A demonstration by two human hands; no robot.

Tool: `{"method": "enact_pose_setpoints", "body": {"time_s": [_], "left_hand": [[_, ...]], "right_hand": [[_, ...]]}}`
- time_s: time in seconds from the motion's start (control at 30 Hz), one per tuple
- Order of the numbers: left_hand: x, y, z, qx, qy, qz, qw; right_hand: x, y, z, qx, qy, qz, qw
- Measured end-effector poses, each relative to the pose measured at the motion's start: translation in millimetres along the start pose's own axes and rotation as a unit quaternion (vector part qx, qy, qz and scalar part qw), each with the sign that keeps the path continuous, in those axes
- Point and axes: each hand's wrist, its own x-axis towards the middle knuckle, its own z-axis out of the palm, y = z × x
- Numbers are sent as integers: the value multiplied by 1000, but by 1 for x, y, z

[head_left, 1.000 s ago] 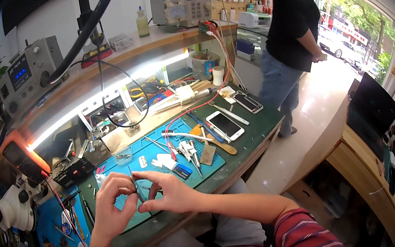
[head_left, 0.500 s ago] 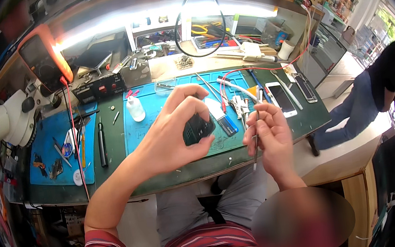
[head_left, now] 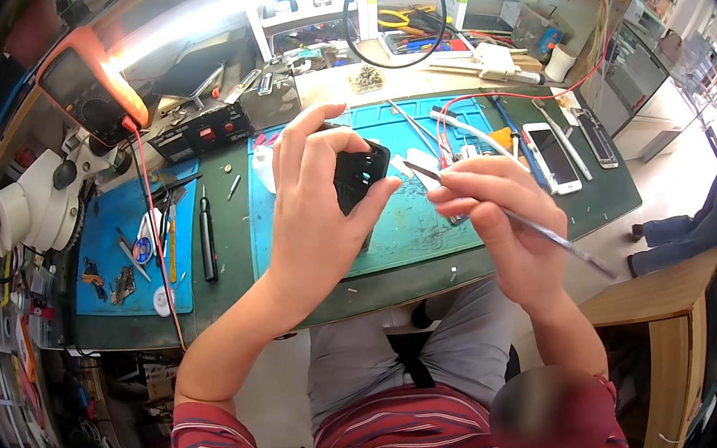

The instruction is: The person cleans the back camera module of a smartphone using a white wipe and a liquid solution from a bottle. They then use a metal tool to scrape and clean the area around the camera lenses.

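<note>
In my left hand (head_left: 307, 208) is a small black plastic housing (head_left: 362, 176) with cut-outs, tilted up and gripped by its edges between thumb and fingers. My palm hides part of it. My right hand (head_left: 516, 227) pinches a slim metal hand tool (head_left: 562, 239). Its narrow tip points left at the housing, a short gap away, and its shaft runs back past my palm to the lower right; the tool's exact kind is unclear. Below both hands lies a blue work mat (head_left: 411, 249). A white bottle (head_left: 262, 166) stands partly hidden behind my left hand.
Right of the mat lie a white phone (head_left: 552, 155) and a dark phone frame (head_left: 594, 138). On the left are a microscope (head_left: 16, 208), an orange-cased multimeter (head_left: 87, 92), a second blue mat (head_left: 103, 296) with small parts, and a black pen-shaped tool (head_left: 208, 242). A person (head_left: 698, 218) stands at right.
My right hand has turned the metal tool from near upright to slanting, its tip now toward the housing. The head view has shifted, and the person at right appears lower.
</note>
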Motion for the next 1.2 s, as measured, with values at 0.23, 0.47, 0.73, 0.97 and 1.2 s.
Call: {"method": "enact_pose_setpoints", "body": {"time_s": [0.23,0.47,0.73,0.97,1.2], "left_hand": [[-1,8,-9,32,-7,-1,999],[0,7,-4,23,10,7,1000],[2,4,-13,12,15,26,999],[9,1,-24,25,31,96,995],[11,-2,-28,21,33,92,995]], "right_hand": [[22,19,11,-73,34,-55,995],[33,21,18,33,0,18,999],[53,-6,10,-36,-47,121,991],[62,-17,14,-91,-96,107,985],[48,-3,20,-135,-85,-4,987]]}}
